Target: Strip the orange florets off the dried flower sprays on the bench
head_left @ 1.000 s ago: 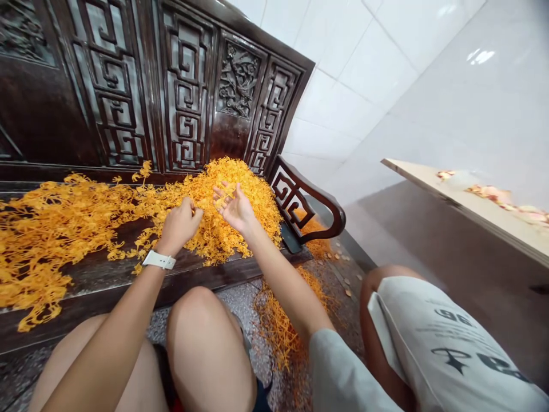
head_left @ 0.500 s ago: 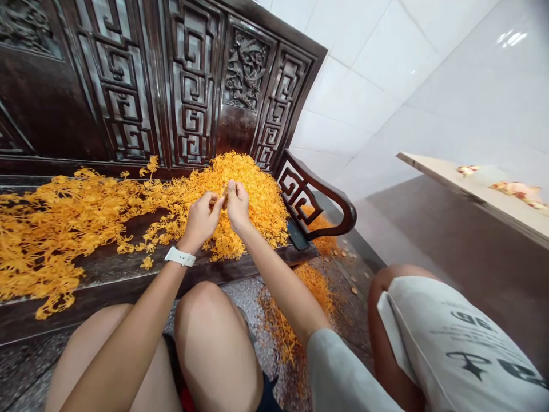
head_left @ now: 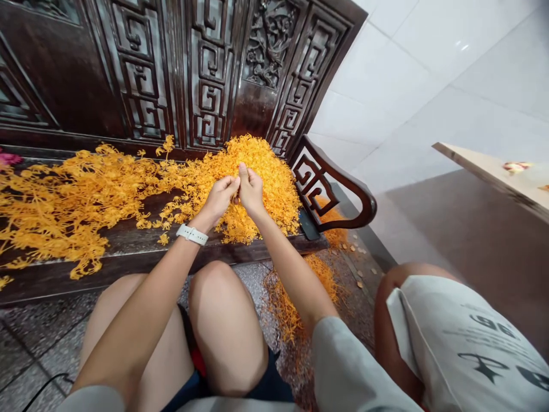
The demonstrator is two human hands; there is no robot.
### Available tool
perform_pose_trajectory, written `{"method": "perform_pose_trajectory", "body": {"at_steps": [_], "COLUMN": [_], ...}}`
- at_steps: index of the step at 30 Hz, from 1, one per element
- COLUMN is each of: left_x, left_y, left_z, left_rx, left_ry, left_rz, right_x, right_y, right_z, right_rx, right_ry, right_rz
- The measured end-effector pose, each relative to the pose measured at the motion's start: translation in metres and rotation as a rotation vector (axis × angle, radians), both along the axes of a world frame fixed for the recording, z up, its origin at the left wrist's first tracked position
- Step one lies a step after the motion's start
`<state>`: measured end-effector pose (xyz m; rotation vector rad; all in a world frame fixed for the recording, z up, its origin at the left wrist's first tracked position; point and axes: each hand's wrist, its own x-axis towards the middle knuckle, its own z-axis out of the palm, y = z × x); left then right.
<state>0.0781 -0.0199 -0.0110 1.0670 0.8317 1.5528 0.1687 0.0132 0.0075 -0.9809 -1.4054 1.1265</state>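
My left hand (head_left: 219, 198), with a white watch band (head_left: 192, 234) on its wrist, is closed in a pinch. Its fingertips meet those of my right hand (head_left: 251, 189), which is closed too, thumb pressed against the fingers. A small brownish bit shows between them, too small to name. Both hands are over a heap of small orange blossoms (head_left: 278, 200) that look artificial. To the left, a tangle of orange flower stems (head_left: 81, 194) spreads along the dark wooden bench (head_left: 146, 260).
A curved armrest (head_left: 364, 200) closes the bench's right end, with a dark phone-like slab (head_left: 307, 224) beside it. Orange stem scraps (head_left: 295, 303) lie on the floor. Another person's leg and printed shirt (head_left: 463, 337) are close on my right. A pale board (head_left: 493, 177) juts in at right.
The view has shifted, so the bench sits higher and further right, and a pink flower shows at the left edge. Both hands stay together over the heap, fingertips pressed closer.
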Motion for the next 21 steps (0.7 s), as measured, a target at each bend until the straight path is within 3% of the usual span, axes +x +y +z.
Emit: {"method": "perform_pose_trajectory", "body": {"at_steps": [6,10,13,14,16,19,21], "left_x": [-0.016,-0.031,-0.045,-0.049,-0.059,-0.07,-0.071], "left_y": [-0.018,-0.024,-0.018,-0.015,-0.009,-0.003,0.0], "left_z": [0.02,0.038,0.04,0.037,0.029,0.019,0.014], "left_rx": [-0.03,0.028,0.057,0.06,0.044,0.009,0.003], "left_ry": [-0.343,-0.411,-0.293,-0.257,-0.195,-0.118,-0.097], "left_rz": [-0.253,-0.147,-0.028,0.01,0.07,0.121,0.139], "right_x": [0.002,0.016,0.028,0.032,0.041,0.056,0.061], "right_y": [0.0,-0.005,-0.007,-0.004,0.01,0.037,0.043], "right_z": [0.02,0.03,0.037,0.038,0.04,0.034,0.027], "right_rx": [-0.26,-0.358,-0.297,-0.253,-0.138,0.036,0.18], "right_ry": [0.278,0.429,0.223,0.132,-0.07,-0.491,-0.729], "right_rz": [0.108,0.207,0.386,0.387,0.228,-0.211,-0.303]}}
